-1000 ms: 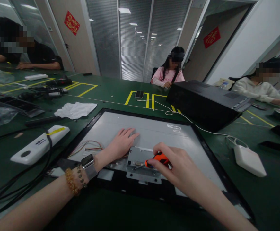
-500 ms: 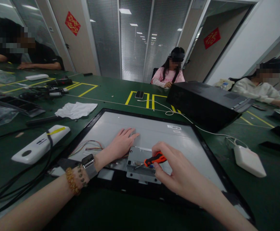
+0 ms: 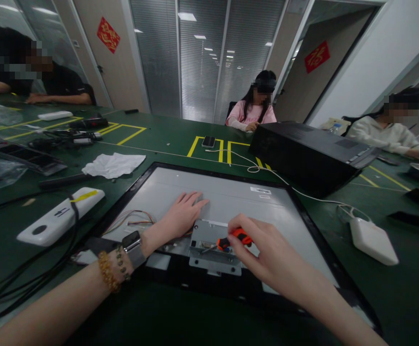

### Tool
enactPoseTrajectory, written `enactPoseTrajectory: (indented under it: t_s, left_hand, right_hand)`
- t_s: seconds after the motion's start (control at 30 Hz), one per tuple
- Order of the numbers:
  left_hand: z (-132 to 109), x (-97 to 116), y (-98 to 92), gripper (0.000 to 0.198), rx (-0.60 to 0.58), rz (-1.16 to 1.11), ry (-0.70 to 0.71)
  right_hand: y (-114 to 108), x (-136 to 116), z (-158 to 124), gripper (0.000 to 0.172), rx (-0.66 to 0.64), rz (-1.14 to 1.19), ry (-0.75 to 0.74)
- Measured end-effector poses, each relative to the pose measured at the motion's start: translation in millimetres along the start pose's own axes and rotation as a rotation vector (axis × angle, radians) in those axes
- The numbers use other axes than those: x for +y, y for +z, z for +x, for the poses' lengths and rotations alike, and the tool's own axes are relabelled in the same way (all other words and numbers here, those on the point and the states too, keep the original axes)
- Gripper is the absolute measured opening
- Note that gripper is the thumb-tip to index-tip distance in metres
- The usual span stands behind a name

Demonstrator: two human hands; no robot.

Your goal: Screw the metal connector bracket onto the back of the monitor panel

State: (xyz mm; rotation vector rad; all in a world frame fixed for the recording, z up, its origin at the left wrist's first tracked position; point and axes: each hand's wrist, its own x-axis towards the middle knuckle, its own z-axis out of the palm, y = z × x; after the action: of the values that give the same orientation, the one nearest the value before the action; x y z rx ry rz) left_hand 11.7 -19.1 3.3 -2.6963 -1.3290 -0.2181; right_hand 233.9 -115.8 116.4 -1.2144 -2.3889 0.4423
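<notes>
Screwdriver (image 3: 224,244) w/ orange-&-black handle was gripped in R hand (image 3: 262,245), thumb & fingers curled round the handle, shaft slanted down to the left over the row of ports on a metal bracket (image 3: 209,229); contact btwn tip & bracket couldn't be made out. L hand (image 3: 184,215) was laid palm-down, fingers slightly spread, on the grey back of a display panel (image 3: 231,194), just beyond the bracket's upper left corner; nothing was grasped by it. Panel was set flat on the green table (image 3: 166,129), directly in front of the person, edged by a black frame (image 3: 308,222), w/ bracket mounted near its close edge. Thin coloured wires (image 3: 137,211) were strung out left of L hand, partly hidden by the wrist, on which a watch (image 3: 131,240) & bead bracelets (image 3: 107,272) were worn. To the left of the panel a white device (image 3: 60,221) w/ yellow tape was crossed by black cable (image 3: 25,288); crumpled white tissue (image 3: 114,165) was left behind it. Black casing (image 3: 303,154) was placed past the panel's far right corner, white adapter (image 3: 373,240) to its right.
</notes>
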Motion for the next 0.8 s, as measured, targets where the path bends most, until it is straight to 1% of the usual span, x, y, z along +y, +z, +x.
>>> enactPoseTrajectory:
  t_s: [0.03, 0.13, 0.2, 0.3, 0.4, 0.5, 0.6, 0.7, 0.73, 0.8]
  left_hand:
    - [0.2, 0.1, 0.1, 0.044, 0.003, 0.001, -0.005]
    - [0.5, 0.2, 1.4, 0.044, 0.010, 0.009, -0.013]
    - [0.5, 0.2, 1.7, 0.044, 0.009, 0.010, -0.012]
    - [0.5, 0.7, -0.2, 0.045, -0.006, 0.018, -0.006]
    - [0.7, 1.6, -3.7, 0.045, -0.031, 0.031, -0.003]
    - [0.7, 2.3, -5.1, 0.044, -0.040, 0.040, -0.008]
    - [0.6, 2.1, -3.7, 0.045, -0.031, 0.044, -0.007]
    - [0.6, 1.5, -1.6, 0.045, -0.020, 0.028, -0.008]
    - [0.5, 1.2, -1.0, 0.045, -0.017, 0.021, -0.009]
    - [0.4, 0.7, 0.0, 0.044, -0.007, 0.012, -0.011]
  right_hand:
    - [-0.8, -1.3, -0.7, 0.012, -0.012, 0.022, 0.021]
    - [-3.7, -5.7, -2.2, 0.021, -0.062, 0.094, 0.088]
    - [-4.8, -7.5, -2.2, 0.023, -0.080, 0.121, 0.107]
    - [-5.8, -7.7, -1.6, 0.028, -0.109, 0.145, 0.083]
    - [-6.7, -6.8, -2.0, 0.037, -0.139, 0.160, 0.048]
    - [-6.3, -5.5, -2.7, 0.037, -0.146, 0.155, 0.056]
    - [-2.1, -1.3, -2.3, 0.028, -0.093, 0.105, 0.037]
    - [3.9, 5.6, -1.1, 0.020, 0.046, -0.033, -0.095]
    - [5.2, 7.6, -0.7, 0.018, 0.075, -0.081, -0.134]
    - [5.8, 9.5, -0.3, 0.016, 0.092, -0.153, -0.178]
